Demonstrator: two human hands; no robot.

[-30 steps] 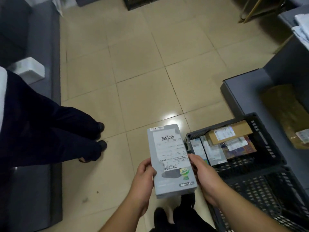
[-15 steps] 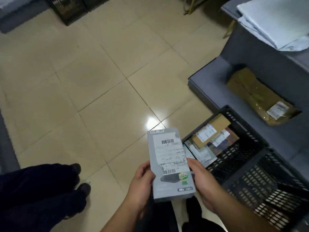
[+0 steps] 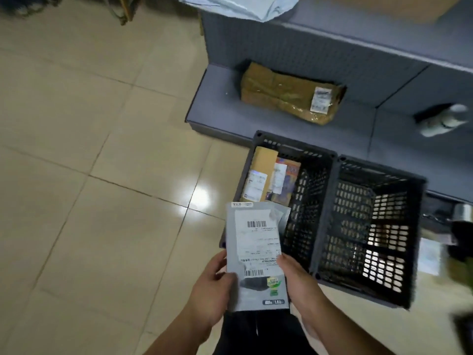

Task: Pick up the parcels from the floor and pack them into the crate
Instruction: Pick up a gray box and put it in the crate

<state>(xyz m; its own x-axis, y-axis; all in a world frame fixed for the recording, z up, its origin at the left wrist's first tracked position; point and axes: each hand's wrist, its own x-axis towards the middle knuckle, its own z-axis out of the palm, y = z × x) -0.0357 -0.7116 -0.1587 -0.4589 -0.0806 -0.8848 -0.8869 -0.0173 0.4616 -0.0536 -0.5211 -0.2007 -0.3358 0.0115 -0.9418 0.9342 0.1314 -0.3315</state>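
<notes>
A flat grey parcel (image 3: 256, 254) with a white barcode label is held upright in front of me by both hands. My left hand (image 3: 212, 290) grips its lower left edge and my right hand (image 3: 298, 283) its lower right edge. The parcel's top overlaps the near left corner of a black perforated crate (image 3: 325, 213). In the crate's left compartment lie a brown box (image 3: 261, 172) and other labelled parcels (image 3: 285, 178). Its right compartment shows only mesh walls.
A grey low shelf (image 3: 220, 106) behind the crate carries a brown taped parcel (image 3: 289, 93). White bags (image 3: 243, 6) lie on the grey ledge above. Beige tiled floor (image 3: 89, 149) spreads to the left. Blurred items sit at the far right.
The view has swung to the right, so the crate and shelf now sit more central. The other person's legs have left the view. Both hands still hold the grey parcel.
</notes>
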